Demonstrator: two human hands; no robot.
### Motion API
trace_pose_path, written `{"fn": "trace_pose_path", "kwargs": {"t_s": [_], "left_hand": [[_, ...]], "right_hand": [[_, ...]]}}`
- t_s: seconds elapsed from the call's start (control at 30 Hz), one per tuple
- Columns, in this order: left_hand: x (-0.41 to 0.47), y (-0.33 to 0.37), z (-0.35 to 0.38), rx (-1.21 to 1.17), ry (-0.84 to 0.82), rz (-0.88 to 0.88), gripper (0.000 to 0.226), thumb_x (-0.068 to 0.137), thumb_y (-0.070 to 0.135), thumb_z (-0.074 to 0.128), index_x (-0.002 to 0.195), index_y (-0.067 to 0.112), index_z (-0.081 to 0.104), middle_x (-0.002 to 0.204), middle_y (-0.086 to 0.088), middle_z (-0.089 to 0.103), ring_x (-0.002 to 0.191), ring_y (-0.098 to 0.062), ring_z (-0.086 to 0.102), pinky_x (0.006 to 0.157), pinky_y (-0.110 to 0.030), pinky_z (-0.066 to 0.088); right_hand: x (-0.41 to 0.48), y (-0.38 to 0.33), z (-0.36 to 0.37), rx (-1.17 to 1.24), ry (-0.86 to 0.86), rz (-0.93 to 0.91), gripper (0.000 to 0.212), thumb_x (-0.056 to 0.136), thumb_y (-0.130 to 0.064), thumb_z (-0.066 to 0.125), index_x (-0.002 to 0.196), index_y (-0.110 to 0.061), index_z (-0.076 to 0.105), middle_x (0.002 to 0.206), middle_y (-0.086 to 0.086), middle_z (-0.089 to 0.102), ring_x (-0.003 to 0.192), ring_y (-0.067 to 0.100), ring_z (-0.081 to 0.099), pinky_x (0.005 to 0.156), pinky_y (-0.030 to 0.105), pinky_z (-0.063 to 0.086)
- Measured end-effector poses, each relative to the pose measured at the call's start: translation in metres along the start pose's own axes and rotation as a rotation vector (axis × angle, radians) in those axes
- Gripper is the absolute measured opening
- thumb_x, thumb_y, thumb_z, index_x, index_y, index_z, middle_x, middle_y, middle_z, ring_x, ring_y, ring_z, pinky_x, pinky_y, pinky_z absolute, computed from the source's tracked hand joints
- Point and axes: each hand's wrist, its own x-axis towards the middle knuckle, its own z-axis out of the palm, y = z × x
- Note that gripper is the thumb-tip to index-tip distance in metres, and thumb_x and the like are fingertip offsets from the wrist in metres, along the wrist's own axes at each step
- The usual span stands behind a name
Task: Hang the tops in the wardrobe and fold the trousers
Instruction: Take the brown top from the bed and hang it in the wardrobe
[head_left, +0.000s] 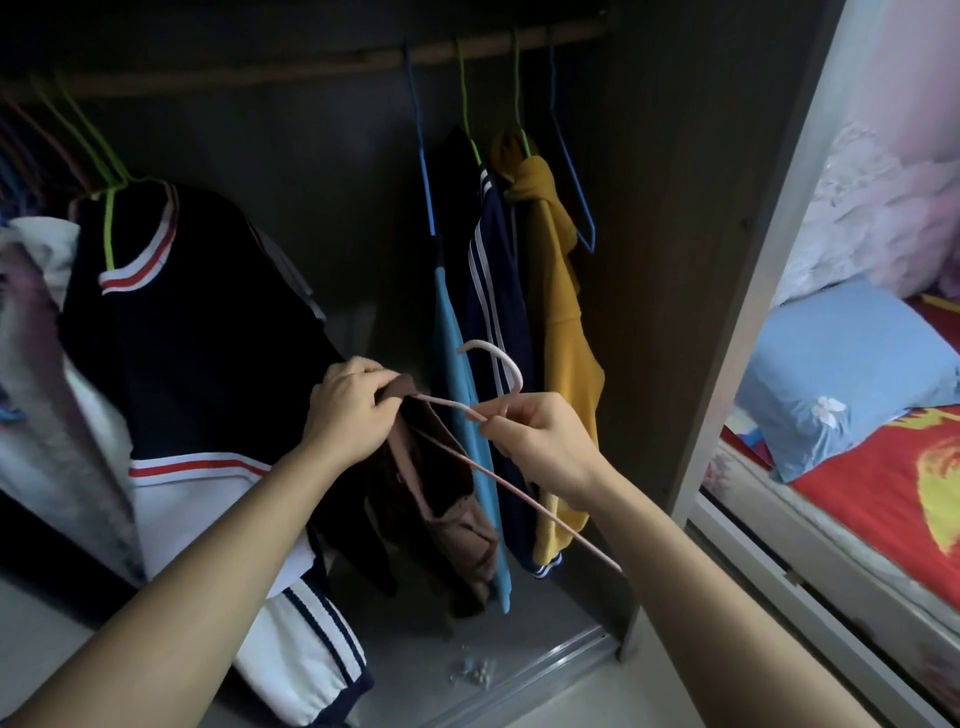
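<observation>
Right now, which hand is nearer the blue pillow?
Right. The right hand is left of the blue pillow; the left hand, gripping the brown top, is farther left.

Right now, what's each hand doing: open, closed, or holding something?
Left hand: closed, gripping the brown top at the pink hanger's end.
Right hand: closed, pinching the pink hanger just below its hook.

No legible text, labels, brands, numbers or signs on any visible surface
</observation>
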Motion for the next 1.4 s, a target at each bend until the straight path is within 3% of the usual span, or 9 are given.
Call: {"fn": "trace_pose_path", "kwargs": {"t_s": [0.13, 0.23, 0.33, 0.5, 0.8, 1.07, 1.2, 1.3, 1.4], "left_hand": [[-0.003, 0.016, -0.001, -0.123, -0.115, 0.057, 0.009, 0.084, 0.019, 0.047, 0.087, 0.023, 0.055, 0.077, -0.002, 0.064, 0.082, -0.032, 0.062, 0.071, -0.041, 0.048], [-0.007, 0.027, 0.004, -0.282, -0.127, 0.043, 0.014, 0.088, 0.017, 0.048, 0.077, 0.025, 0.046, 0.066, 0.004, 0.056, 0.073, -0.027, 0.060, 0.068, -0.041, 0.046], [-0.004, 0.034, 0.003, -0.280, -0.048, 0.030, 0.010, 0.094, 0.018, 0.049, 0.084, 0.020, 0.051, 0.069, 0.001, 0.060, 0.076, -0.028, 0.061, 0.072, -0.038, 0.044], [0.009, 0.034, -0.003, -0.280, 0.060, -0.066, 0.012, 0.097, 0.014, 0.045, 0.087, 0.010, 0.049, 0.076, -0.003, 0.054, 0.084, -0.036, 0.058, 0.071, -0.039, 0.038], [0.004, 0.078, -0.002, -0.456, -0.088, 0.016, 0.019, 0.097, 0.018, 0.042, 0.083, 0.020, 0.055, 0.077, 0.003, 0.060, 0.076, -0.019, 0.057, 0.070, -0.036, 0.044], [0.001, 0.070, 0.004, -0.481, -0.305, 0.009, 0.033, 0.091, 0.058, 0.038, 0.086, 0.030, 0.055, 0.092, 0.006, 0.063, 0.097, -0.016, 0.057, 0.099, -0.047, 0.041], [0.003, 0.070, 0.012, -0.194, -0.143, 0.066, 0.037, 0.100, 0.057, 0.029, 0.098, 0.033, 0.056, 0.104, 0.007, 0.062, 0.106, -0.019, 0.056, 0.099, -0.047, 0.036], [0.011, 0.068, 0.009, -0.272, -0.077, 0.017, 0.031, 0.101, 0.055, 0.030, 0.093, 0.036, 0.053, 0.088, 0.010, 0.059, 0.097, -0.022, 0.059, 0.096, -0.050, 0.041], [0.016, 0.070, 0.004, -0.333, -0.016, 0.004, 0.028, 0.101, 0.051, 0.034, 0.088, 0.034, 0.052, 0.076, 0.014, 0.051, 0.094, -0.027, 0.061, 0.091, -0.050, 0.046]], "right_hand": [[0.002, -0.004, -0.004, -0.043, 0.037, -0.013, 0.022, 0.092, -0.014, 0.058, 0.101, -0.019, 0.077, 0.070, 0.004, 0.071, 0.061, 0.028, 0.054, 0.063, 0.041, 0.049], [0.003, -0.003, -0.008, -0.109, 0.005, -0.059, 0.022, 0.099, -0.014, 0.053, 0.106, -0.016, 0.074, 0.076, 0.003, 0.072, 0.065, 0.029, 0.061, 0.065, 0.045, 0.056], [0.000, -0.002, -0.020, -0.162, -0.009, -0.134, 0.021, 0.102, -0.026, 0.054, 0.115, -0.015, 0.066, 0.085, 0.001, 0.072, 0.070, 0.015, 0.067, 0.066, 0.032, 0.059], [-0.009, 0.020, -0.046, -0.380, 0.193, -0.181, 0.027, 0.103, -0.039, 0.047, 0.112, -0.022, 0.066, 0.083, -0.005, 0.070, 0.064, 0.010, 0.063, 0.060, 0.034, 0.056], [0.001, 0.021, -0.032, -0.429, 0.136, -0.242, 0.026, 0.104, -0.034, 0.049, 0.117, -0.024, 0.068, 0.075, -0.007, 0.067, 0.062, 0.003, 0.059, 0.056, 0.018, 0.046], [0.003, 0.024, -0.032, -0.451, 0.154, -0.311, 0.028, 0.103, -0.030, 0.053, 0.124, -0.020, 0.068, 0.084, -0.013, 0.066, 0.077, 0.005, 0.066, 0.070, 0.026, 0.057], [0.003, 0.037, -0.020, -0.674, 0.373, -0.359, 0.028, 0.100, -0.034, 0.057, 0.125, -0.025, 0.066, 0.108, -0.007, 0.060, 0.100, 0.006, 0.055, 0.085, 0.033, 0.050], [-0.011, 0.046, -0.011, -0.789, 0.647, -0.512, 0.021, 0.094, -0.034, 0.066, 0.111, -0.022, 0.070, 0.106, -0.002, 0.057, 0.098, 0.012, 0.051, 0.083, 0.028, 0.038], [-0.019, 0.058, -0.006, -0.737, 0.361, -0.556, 0.027, 0.095, -0.041, 0.060, 0.110, -0.021, 0.070, 0.102, -0.004, 0.060, 0.083, 0.011, 0.060, 0.066, 0.026, 0.050]]}}
